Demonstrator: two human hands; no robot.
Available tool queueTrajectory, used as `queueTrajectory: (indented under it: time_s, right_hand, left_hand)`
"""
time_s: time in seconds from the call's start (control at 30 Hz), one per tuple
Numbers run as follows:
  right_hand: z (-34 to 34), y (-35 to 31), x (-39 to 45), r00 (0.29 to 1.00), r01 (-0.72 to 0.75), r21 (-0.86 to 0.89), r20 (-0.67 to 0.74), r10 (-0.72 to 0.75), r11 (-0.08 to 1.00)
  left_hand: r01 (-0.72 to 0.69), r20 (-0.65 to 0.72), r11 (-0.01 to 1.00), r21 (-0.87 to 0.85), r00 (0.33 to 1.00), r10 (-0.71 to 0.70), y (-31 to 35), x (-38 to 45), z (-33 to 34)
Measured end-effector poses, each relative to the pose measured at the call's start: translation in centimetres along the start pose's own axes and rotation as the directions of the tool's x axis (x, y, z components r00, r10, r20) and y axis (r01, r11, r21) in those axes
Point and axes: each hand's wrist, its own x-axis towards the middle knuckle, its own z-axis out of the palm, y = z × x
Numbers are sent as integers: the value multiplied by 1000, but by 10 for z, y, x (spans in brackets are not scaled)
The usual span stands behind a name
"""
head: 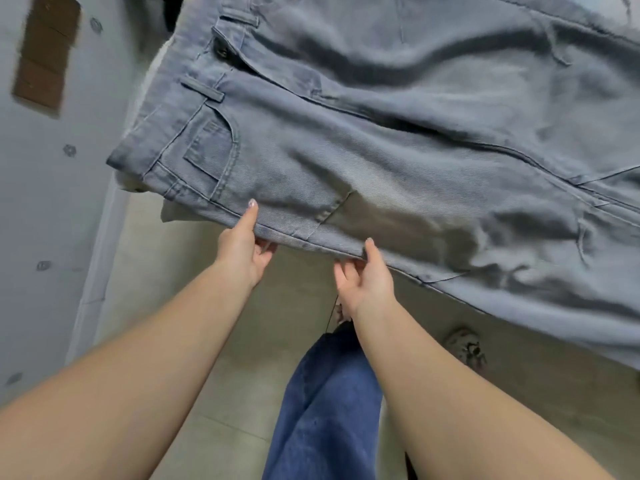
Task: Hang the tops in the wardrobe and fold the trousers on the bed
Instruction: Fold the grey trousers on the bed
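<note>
Grey-blue denim trousers (398,140) lie spread across the bed, waistband with button and belt loops at the upper left, legs running off to the right. My left hand (244,249) pinches the near side seam just below the front pocket, thumb on top and fingers under the cloth. My right hand (363,275) pinches the same near edge a little further right, thumb on top. The bed surface is almost wholly hidden under the trousers.
A pale garment edge (180,211) sticks out from under the waistband. A grey wall (45,202) with a brown panel (45,53) is on the left. Below me are a tiled floor (214,341), my blue-jeaned leg (329,410) and a slipper (465,346).
</note>
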Motion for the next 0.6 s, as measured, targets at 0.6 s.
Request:
queueTrajectory:
  time_s: [0.6]
  right_hand:
    - [-28, -42, -91, 980, 180, -86, 103, -171, 980]
  left_hand:
    - [-371, -240, 924, 89, 893, 381, 99, -43, -28]
